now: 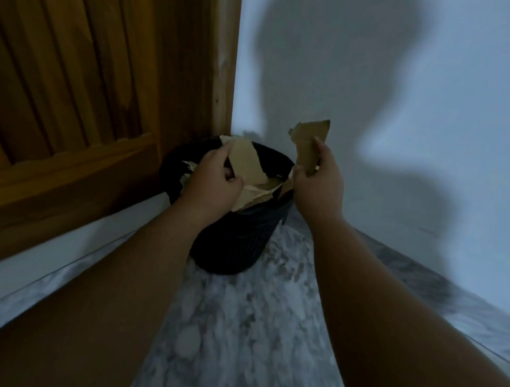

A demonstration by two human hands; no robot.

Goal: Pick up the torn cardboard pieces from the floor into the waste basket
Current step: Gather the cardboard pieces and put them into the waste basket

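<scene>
Marble-pattern floor (pixel 235 330) is nearest us, grey-white, with both our bare forearms (pixel 135 275) stretched out above it. Our left hand (pixel 214 180) sits over the mouth of the black waste basket (pixel 230 246), fingers curled, pinching a large torn cardboard piece (pixel 245 161) that leans inside the opening. Our right hand (pixel 319 180) is just beside the basket's right rim, thumb and fingers clamped on a second cardboard piece (pixel 309 142), held upright and above rim level. More torn pieces (pixel 260 193) are piled in the basket, up to the rim. Basket stands on the floor in the corner, wooden door (pixel 72 84) to its left, pale wall (pixel 442 86) behind. Our shadow (pixel 321 60) falls dark across that wall. Image is dim and slightly blurred.
</scene>
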